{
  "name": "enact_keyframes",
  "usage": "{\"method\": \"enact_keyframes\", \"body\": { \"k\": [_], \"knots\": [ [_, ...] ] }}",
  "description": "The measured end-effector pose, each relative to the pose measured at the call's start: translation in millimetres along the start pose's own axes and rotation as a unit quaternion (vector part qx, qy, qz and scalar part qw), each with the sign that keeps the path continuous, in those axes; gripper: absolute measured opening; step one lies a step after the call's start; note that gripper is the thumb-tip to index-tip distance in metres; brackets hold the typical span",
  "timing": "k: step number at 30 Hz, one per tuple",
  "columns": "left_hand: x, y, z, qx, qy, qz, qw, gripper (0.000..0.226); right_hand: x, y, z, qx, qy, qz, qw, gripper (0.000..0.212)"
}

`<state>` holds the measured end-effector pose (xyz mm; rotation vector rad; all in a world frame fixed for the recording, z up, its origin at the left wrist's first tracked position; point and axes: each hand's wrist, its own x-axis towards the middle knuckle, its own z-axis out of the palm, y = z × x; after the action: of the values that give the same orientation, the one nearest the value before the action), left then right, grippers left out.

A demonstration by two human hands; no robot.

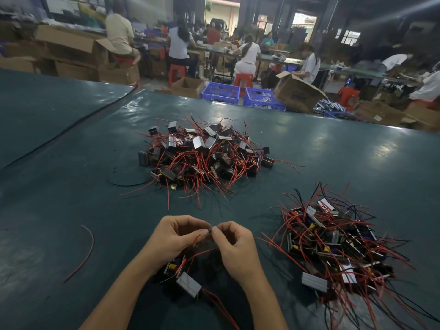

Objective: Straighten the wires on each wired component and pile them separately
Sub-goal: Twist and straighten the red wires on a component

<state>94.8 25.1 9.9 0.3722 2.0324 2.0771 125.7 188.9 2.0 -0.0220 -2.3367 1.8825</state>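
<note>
Wire in hand: a thin red wire (202,252), pinched at its upper end where the fingertips of both hands meet, low and centre in the view.
Left hand (173,236): fingers curled, thumb and forefinger nipping the wire.
Right hand (234,244): curled the same way, pinching the wire just beside the left fingertips.
Wire's line: from the pinch it runs down and back toward the person, under the wrists.
Wired component (188,284): a small grey metal-cased block lying on the tabletop (59,198) between the forearms. The wire seems to lead to it, though the join is hidden.
Likely next move: drawing the fingers along the wire, away from the block, to pull it straight.
Right-hand pile (333,241): components heaped near the right hand, the nearer drop-off.
Far pile (204,151): a tangled heap straight ahead, well apart from both hands.
Loose red wire (88,248): a curved strand lying alone to the left.
</note>
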Motion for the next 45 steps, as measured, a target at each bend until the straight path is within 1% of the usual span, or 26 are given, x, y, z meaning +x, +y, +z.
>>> {"method": "enact_keyframes", "body": {
  "k": [2,5,8,10,13,17,22,25,30,35,40,45],
  "knots": [
    [0.4,-1.6,0.4,0.019,-0.01,-0.001,1.0,0.015,0.0,-1.1,-1.3,0.002,0.004,0.009,1.0,0.019],
    [1.5,-2.6,-0.2,0.081,-0.029,-0.001,0.996,0.01,-1.2,-3.8,-3.2,0.01,0.011,0.022,1.0,0.021],
    [1.0,-0.6,1.8,0.123,-0.032,0.009,0.992,0.008,-2.2,-7.1,-4.5,0.016,0.012,0.052,0.998,0.02],
    [0.3,-0.4,3.8,0.129,-0.031,0.014,0.991,0.007,-3.0,-9.6,-6.1,0.024,0.006,0.082,0.996,0.021],
    [-0.7,-1.8,6.4,0.136,-0.031,0.017,0.99,0.007,-3.8,-13.2,-9.6,0.047,0.001,0.123,0.991,0.027],
    [0.2,-4.6,6.6,0.169,-0.025,0.03,0.985,0.006,-4.1,-16.0,-9.6,0.046,0.005,0.153,0.987,0.032],
    [1.0,-6.6,6.0,0.206,-0.025,0.043,0.977,0.006,-5.0,-17.7,-8.4,0.05,0.011,0.179,0.982,0.032],
    [1.0,-6.3,6.4,0.208,-0.021,0.043,0.977,0.007,-5.6,-18.0,-7.3,0.058,0.013,0.198,0.978,0.027],
    [0.9,-5.6,7.1,0.215,-0.016,0.051,0.975,0.008,-6.4,-18.5,-7.8,0.053,0.009,0.185,0.981,0.021],
    [0.8,-5.5,6.5,0.209,-0.008,0.046,0.977,0.012,-7.0,-18.1,-8.5,0.051,-0.002,0.145,0.988,0.02],
    [-0.3,-5.6,4.7,0.189,-0.016,0.063,0.98,0.01,-7.5,-17.9,-8.7,0.016,0.0,0.103,0.995,0.015],
    [-1.3,-3.4,3.3,0.175,-0.019,0.068,0.982,0.011,-6.6,-15.1,-8.5,0.002,0.009,0.09,0.996,0.015]
  ]
}}
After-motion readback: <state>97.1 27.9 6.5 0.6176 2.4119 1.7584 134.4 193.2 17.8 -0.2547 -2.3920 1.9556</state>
